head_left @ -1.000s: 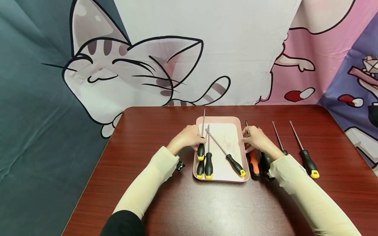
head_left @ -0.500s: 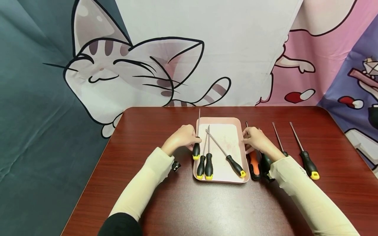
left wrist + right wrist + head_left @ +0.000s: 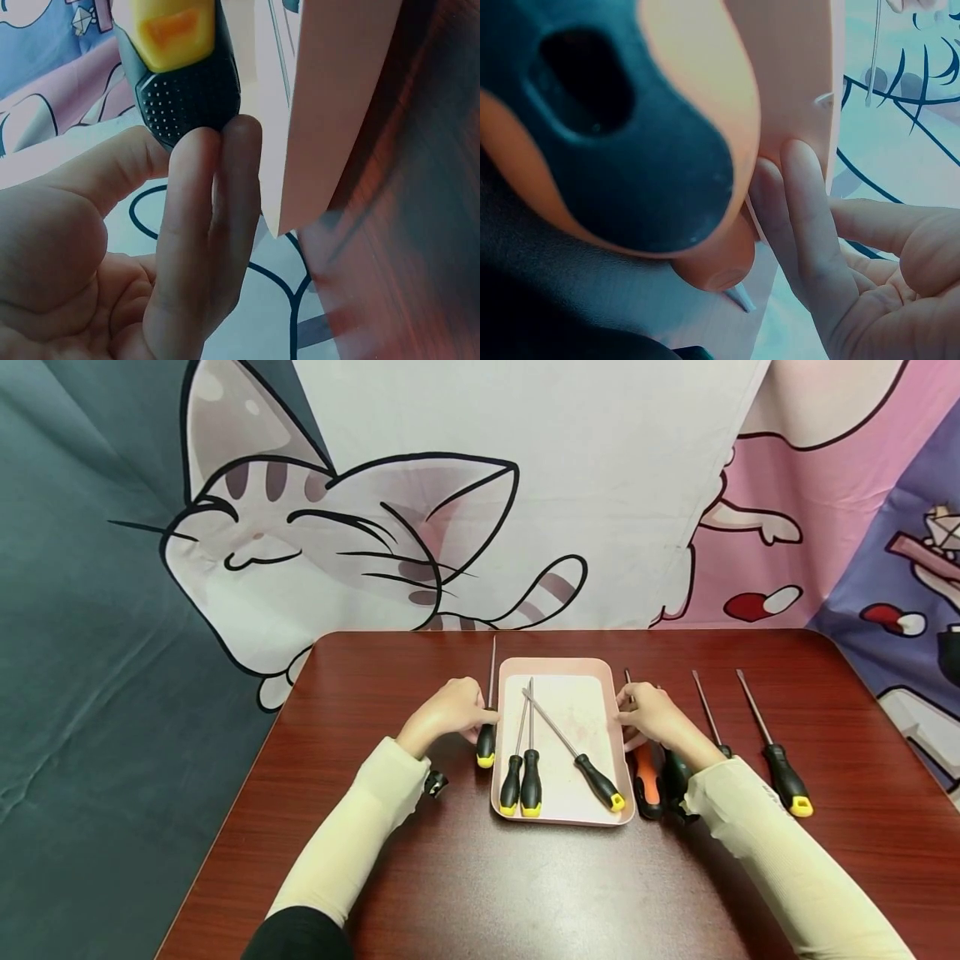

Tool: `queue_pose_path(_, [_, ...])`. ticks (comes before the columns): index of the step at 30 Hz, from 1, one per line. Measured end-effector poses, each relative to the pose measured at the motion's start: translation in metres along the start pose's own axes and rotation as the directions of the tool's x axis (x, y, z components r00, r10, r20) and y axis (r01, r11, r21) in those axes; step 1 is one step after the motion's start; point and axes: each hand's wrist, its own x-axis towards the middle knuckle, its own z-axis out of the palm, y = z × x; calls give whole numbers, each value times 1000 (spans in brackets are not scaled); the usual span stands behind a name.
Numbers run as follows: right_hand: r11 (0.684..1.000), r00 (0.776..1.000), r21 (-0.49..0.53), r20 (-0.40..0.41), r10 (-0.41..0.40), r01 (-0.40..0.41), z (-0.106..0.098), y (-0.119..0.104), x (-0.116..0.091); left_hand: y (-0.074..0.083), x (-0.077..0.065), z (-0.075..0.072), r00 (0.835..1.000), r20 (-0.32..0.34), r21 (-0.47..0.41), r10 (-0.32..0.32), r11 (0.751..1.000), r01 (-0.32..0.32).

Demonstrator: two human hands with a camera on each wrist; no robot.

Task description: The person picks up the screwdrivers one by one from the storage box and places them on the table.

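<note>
My left hand (image 3: 450, 710) pinches the black handle of a screwdriver (image 3: 486, 747) between thumb and fingers, just left of the tray and apart from it. In the left wrist view the yellow end (image 3: 176, 34) of that handle faces the camera. My right hand (image 3: 651, 714) holds the right side of the pink tray (image 3: 558, 667); in the right wrist view two fingers (image 3: 810, 217) lie against its outer wall, the thumb up by the rim. Inside the tray lie two screwdrivers side by side, one a black-handled screwdriver (image 3: 531, 783), and a slanted screwdriver (image 3: 598, 782) crossing their tips.
Right of the tray lie an orange-and-black-handled tool (image 3: 647, 781) and a dark-handled tool (image 3: 675, 772), partly under my right arm. Farther right are a partly hidden screwdriver (image 3: 708, 714) and a yellow-ended screwdriver (image 3: 786, 781). A printed cloth (image 3: 600, 485) hangs behind the brown table (image 3: 390, 685).
My left hand has moved left with the screwdriver, from over the tray's left side to outside its left edge. The right hand and the tray have stayed in place.
</note>
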Motion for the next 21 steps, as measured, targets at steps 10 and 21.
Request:
queue_pose_path(10, [1000,1000,6,-4,-1,1,1,0,1,-6,-5,-4,1000,7,13,-4,1000,4])
queue_pose_path(21, [999,1000,36,7,4,-4,1,0,1,-11,-7,-3,1000,25,11,-14,1000,14])
